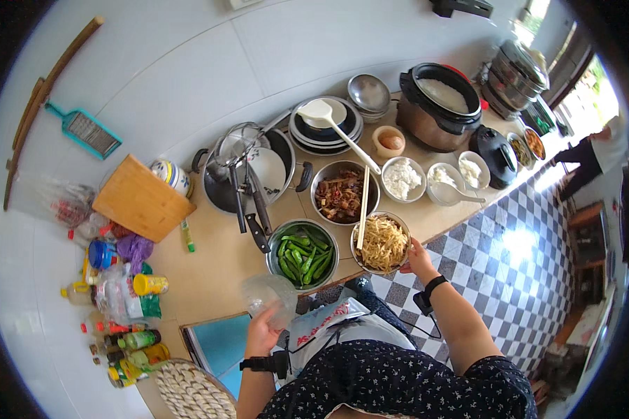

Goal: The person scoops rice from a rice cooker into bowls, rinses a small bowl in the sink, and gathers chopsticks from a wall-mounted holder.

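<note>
My left hand [264, 331] holds a clear plastic bowl or lid [270, 298] just off the counter's front edge. With my right hand [419, 262] I grip the rim of a metal bowl of pale shredded food [381, 246]. A pair of chopsticks [364, 209] lies across that bowl's left side. To its left stands a metal bowl of green peppers [303, 256]. Behind it is a metal bowl of brown cooked food [340, 193]. A white bowl of rice [401, 179] stands to the right of that one, beside two more rice bowls.
An open rice cooker [440, 105] stands at the back right. A pan with strainers and a knife [257, 233] is left of centre. A wooden cutting board [144, 199], bottles [139, 339] and a woven mat [188, 390] are at the left. Another person [587, 157] is far right.
</note>
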`<action>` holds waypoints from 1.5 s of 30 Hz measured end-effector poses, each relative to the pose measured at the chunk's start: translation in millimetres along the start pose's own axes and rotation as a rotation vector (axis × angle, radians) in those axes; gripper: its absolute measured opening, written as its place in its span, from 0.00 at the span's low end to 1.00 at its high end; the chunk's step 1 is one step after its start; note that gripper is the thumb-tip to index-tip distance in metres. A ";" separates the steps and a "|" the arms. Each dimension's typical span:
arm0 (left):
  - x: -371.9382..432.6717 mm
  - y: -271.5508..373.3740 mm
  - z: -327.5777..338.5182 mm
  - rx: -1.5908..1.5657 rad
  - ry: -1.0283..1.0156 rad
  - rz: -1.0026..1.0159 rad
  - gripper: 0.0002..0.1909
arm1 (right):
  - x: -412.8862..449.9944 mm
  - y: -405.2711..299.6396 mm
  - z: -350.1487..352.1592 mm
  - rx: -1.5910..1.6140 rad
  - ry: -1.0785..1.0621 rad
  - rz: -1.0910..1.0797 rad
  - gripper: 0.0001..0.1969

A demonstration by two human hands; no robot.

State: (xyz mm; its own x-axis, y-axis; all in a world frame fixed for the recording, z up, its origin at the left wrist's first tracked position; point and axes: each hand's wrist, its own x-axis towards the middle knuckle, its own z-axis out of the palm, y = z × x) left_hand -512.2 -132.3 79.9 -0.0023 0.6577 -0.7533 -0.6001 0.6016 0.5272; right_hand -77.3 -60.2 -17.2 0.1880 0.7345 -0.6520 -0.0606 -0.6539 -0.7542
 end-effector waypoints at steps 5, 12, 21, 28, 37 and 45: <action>53.1 -15.3 -2.4 0.011 -0.128 -0.041 0.15 | -9.5 12.0 13.9 -0.088 0.166 -0.029 0.24; 73.0 -23.0 6.0 0.068 -0.182 -0.019 0.19 | -13.8 22.6 29.6 -0.103 0.262 -0.119 0.22; 62.8 -12.6 -2.4 0.074 -0.110 -0.044 0.22 | -38.3 4.1 61.4 -0.189 0.172 -0.188 0.21; 56.6 -10.2 -0.6 0.017 -0.025 -0.007 0.16 | -40.6 -2.2 70.2 -0.233 0.118 -0.129 0.22; 50.6 -7.3 -15.9 -0.044 -0.102 0.039 0.16 | -34.5 -0.9 95.2 -0.225 0.005 -0.132 0.23; 56.7 -7.9 -42.6 -0.094 -0.061 0.076 0.18 | -33.5 1.6 114.7 -0.303 -0.011 -0.158 0.23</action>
State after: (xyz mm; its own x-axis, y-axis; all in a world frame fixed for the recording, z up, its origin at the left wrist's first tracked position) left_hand -541.6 -119.0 16.3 -0.0041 0.7277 -0.6859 -0.6725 0.5056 0.5405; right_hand -196.1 -65.1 -5.6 0.1616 0.8319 -0.5309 0.2623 -0.5548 -0.7895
